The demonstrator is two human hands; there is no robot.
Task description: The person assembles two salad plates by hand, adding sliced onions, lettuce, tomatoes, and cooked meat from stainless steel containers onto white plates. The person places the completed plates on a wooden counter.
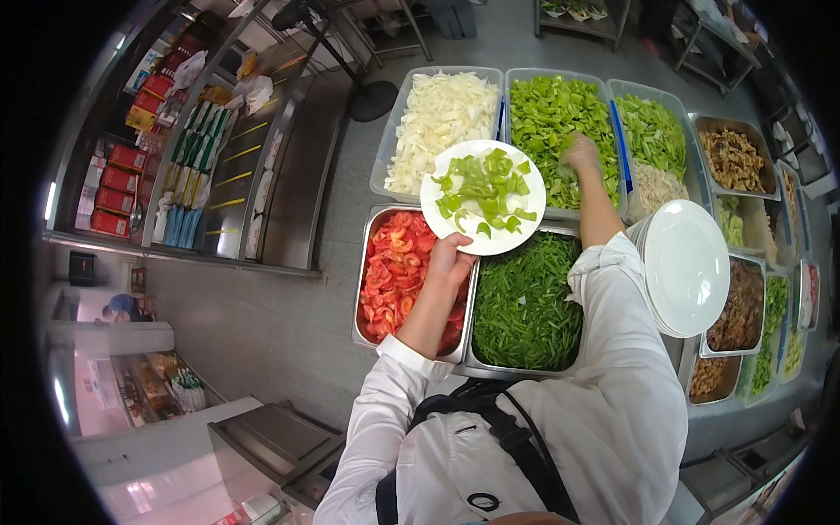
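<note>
My left hand [451,261] grips the near rim of a round white plate [437,219], thumb on top. Cut green pepper pieces [490,185] lie on it, with some pale pieces among them. Past the plate, my right hand [581,154], in a clear glove, reaches into a plastic bin of chopped green peppers [553,103]. Its fingers curl in among the pieces and are partly hidden. Sliced white onion [444,112] fills the bin to the left. Nearer me are metal pans of cut tomatoes [394,276] and chopped green stalks [529,302].
A stack of white plates [687,267] stands by my right arm. Farther right are more bins, holding celery-like slices [652,131], brown cooked pieces [733,159] and other foods. A steel shelf [297,175] with packages is at left, beside a round black stand base [374,101].
</note>
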